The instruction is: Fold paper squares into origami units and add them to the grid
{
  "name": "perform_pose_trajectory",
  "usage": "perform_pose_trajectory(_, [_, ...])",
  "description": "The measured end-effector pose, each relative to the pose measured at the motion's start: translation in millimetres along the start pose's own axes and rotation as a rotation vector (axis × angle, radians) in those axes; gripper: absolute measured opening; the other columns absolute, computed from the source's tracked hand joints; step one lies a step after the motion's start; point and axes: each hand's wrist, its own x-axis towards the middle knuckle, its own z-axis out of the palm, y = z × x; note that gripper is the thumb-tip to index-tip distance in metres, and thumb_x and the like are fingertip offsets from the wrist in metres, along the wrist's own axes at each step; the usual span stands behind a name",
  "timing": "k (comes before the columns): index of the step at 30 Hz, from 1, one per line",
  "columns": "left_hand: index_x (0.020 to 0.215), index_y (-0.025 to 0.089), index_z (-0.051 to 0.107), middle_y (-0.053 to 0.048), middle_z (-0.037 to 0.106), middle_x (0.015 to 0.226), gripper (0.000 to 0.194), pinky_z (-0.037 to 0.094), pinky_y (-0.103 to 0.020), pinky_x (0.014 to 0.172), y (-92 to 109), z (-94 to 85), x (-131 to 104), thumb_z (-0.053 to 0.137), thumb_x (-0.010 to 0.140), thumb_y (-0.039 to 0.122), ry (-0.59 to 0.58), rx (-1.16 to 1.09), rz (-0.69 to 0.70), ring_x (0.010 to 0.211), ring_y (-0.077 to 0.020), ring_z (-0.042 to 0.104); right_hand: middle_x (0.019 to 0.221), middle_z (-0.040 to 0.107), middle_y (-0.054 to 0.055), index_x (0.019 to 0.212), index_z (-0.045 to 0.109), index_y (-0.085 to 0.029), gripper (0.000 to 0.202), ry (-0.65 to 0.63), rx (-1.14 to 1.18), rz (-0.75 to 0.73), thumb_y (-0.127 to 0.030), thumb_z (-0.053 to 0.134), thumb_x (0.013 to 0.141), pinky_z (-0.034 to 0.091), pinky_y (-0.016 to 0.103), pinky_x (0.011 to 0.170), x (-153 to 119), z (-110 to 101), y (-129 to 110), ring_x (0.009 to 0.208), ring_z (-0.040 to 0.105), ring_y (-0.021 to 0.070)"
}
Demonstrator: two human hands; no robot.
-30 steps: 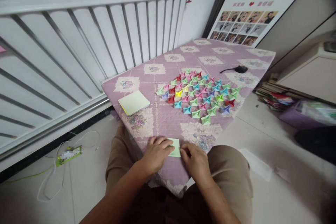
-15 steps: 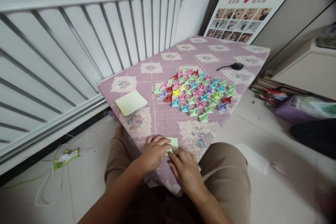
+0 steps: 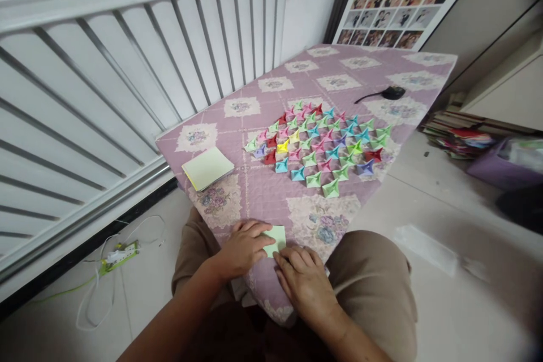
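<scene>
A pale green square of paper [image 3: 277, 237] lies near the table's front corner. My left hand [image 3: 246, 248] rests over its left side, fingers stretched out flat and pressing it down. At the paper's lower right edge, my right hand [image 3: 303, 277] lies with its fingers extended, fingertips touching the corner; nothing is gripped in it. Beyond the hands stand several folded paper pieces [image 3: 313, 180] in green, pink, blue, red, yellow and purple, arranged in slanting rows. To the left is a stack of square paper [image 3: 207, 168], pale on top with a yellow edge.
A quilted purple floral cloth [image 3: 265, 203] covers the table. At its far right lies a black object with a cord [image 3: 392, 93]. A white radiator [image 3: 169, 56] runs along the left. A power strip [image 3: 121, 256] with cables is on the floor. A photo board [image 3: 394, 3] leans behind.
My view has shifted slightly. My hands have drawn a little apart, so more of the green paper shows between them. The folded pieces and the stack stay in place.
</scene>
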Motion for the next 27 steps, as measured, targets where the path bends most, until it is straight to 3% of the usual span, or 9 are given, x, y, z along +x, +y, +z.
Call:
perform_pose_trajectory(9, [0.120,0.035,0.060,-0.001,0.045,0.140,0.037,0.029,-0.040,0.101,-6.3,-6.9,2.8,0.059,0.085,0.025,-0.095,0.081,0.080,0.124,-0.0221,0.039,0.103,0.068,0.003,0.109,0.066,-0.026,0.023,0.019,-0.012,-0.002,-0.024,0.057,0.088,0.032,0.041,0.097,-10.2,-4.9,19.0,0.103,0.056,0.0204])
perform_pose_trajectory(14, [0.116,0.040,0.061,0.000,0.045,0.142,0.030,0.027,-0.042,0.106,-16.2,5.5,-11.4,0.050,0.092,0.027,-0.028,0.143,0.159,0.130,-0.0215,0.034,0.105,0.068,0.002,0.108,0.066,-0.026,0.022,0.012,0.004,0.005,-0.022,0.056,0.088,0.031,0.042,0.098,-9.9,-4.8,18.3,0.104,0.055,0.0209])
perform_pose_trajectory(20, [0.123,0.037,0.056,-0.001,0.045,0.142,0.035,0.026,-0.045,0.106,-26.1,14.4,-38.6,0.050,0.090,0.023,0.032,0.216,0.167,0.131,-0.0237,0.034,0.105,0.068,0.002,0.108,0.065,-0.024,0.022,0.007,0.002,0.005,-0.022,0.055,0.089,0.031,0.042,0.098,-9.2,-5.7,16.4,0.104,0.055,0.0217])
perform_pose_trajectory(27, [0.123,0.024,0.055,-0.006,0.052,0.134,0.033,0.030,-0.043,0.103,-9.6,14.8,-55.1,0.045,0.092,0.022,0.118,0.327,0.145,0.121,-0.0255,0.042,0.107,0.067,0.003,0.106,0.065,-0.022,0.020,-0.029,-0.045,-0.035,-0.020,0.052,0.090,0.031,0.039,0.099,-8.3,-11.9,14.0,0.106,0.054,0.0213])
